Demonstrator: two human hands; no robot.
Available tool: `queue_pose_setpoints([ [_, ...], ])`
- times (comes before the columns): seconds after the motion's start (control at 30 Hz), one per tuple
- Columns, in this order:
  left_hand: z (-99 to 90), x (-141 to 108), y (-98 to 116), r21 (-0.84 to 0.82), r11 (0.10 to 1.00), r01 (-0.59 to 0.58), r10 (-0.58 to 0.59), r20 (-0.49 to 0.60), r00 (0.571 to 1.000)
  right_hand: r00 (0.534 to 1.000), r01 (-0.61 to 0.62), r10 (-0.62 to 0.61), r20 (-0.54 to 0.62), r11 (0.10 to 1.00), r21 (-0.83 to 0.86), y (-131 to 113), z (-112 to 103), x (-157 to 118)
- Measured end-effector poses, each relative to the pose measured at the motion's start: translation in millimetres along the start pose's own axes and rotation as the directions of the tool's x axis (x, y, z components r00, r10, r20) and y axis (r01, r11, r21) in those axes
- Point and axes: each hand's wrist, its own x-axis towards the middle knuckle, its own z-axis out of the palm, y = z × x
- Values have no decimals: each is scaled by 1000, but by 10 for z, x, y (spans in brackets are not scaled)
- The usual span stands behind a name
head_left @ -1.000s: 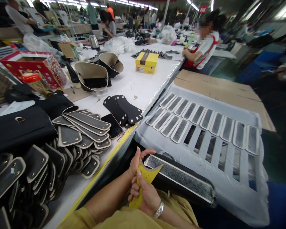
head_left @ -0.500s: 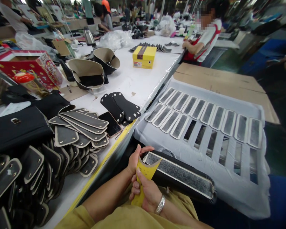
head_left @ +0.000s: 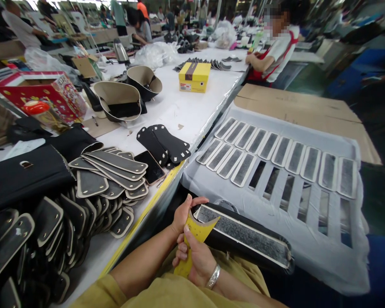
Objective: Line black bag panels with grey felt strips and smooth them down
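Note:
In my right hand (head_left: 197, 259), which wears a silver bracelet, is a yellow card (head_left: 199, 231) with a curved, notched end. Its notched end lies over the near end of a long black bag part (head_left: 247, 233) that has a grey, white-edged strip on top. My left hand (head_left: 182, 216) curls round that same end, thumb on one side and fingers on the other. The bag part rests across my lap, slanting down to the right. The lower fingers of my left hand are partly hidden by the right.
Stacked dark straps (head_left: 112, 169) with pale edges and studs lie left on the white table (head_left: 179, 113), near a phone (head_left: 150, 167) and black pieces (head_left: 168, 145). On the right, a cloth-covered rack (head_left: 332, 239) bears rows of grey strips. A co-worker (head_left: 276, 51) sits beyond.
The yellow card's notched end has shifted slightly to the right and down. Both hands keep nearly the same hold, and the view has turned a little.

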Motion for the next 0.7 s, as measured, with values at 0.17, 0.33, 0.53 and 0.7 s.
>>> queue_pose_setpoints([
  [0.17, -5, -6, -32, 93, 995, -46, 48, -16, 999, 1000, -16, 15, -6, 998, -59, -39, -27, -19],
  [0.33, 7, -8, 44, 306, 949, -72, 81, -17, 997, 1000, 16, -17, -10, 999, -32, -27, -8, -11],
  [0.53, 31, -46, 91, 366, 927, -85, 98, -17, 995, 1000, 8, -8, 2, 1000, 0, -4, 0, -12],
  [0.7, 9, -43, -57, -15, 999, 36, -36, 9, 999, 999, -16, 18, 34, 999, -45, 28, -85, -51],
])
